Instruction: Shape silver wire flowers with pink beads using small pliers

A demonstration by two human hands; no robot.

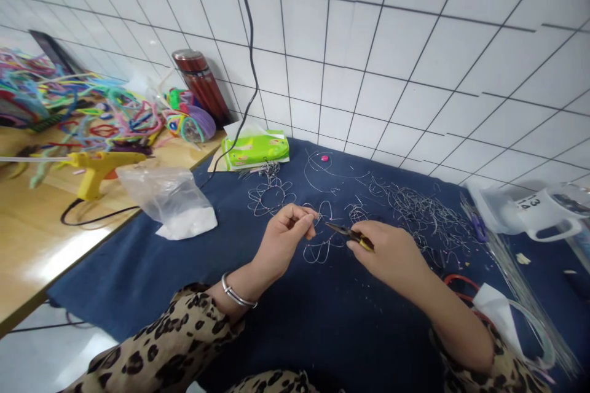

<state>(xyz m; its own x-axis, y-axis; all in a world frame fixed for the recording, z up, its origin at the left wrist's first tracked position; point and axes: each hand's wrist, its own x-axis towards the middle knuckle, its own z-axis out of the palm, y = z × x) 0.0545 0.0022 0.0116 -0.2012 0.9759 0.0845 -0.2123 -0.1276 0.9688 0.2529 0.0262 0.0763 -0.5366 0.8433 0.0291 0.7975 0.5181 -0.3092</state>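
Note:
My left hand (289, 230) pinches a thin silver wire shape (318, 253) with several rounded loops, holding it just above the dark blue cloth. Wrapped round the yellow-and-black handles of a pair of pliers (343, 231) is my right hand (391, 252). The pliers' dark jaws point left at the wire, close to my left fingertips; whether they touch it I cannot tell. Beyond my left hand lies a flower-shaped wire ring (271, 198) with looped petals. A small tangle of wire (358, 212) rests behind the pliers.
A heap of wire bits (426, 215) covers the right side, near a white pitcher (548, 209) and long straight wires (520, 282). At left are a tissue pack (255, 148), a plastic bag (170, 196), a yellow glue gun (99, 169) and a red flask (203, 86). A black cable (251, 31) hangs down.

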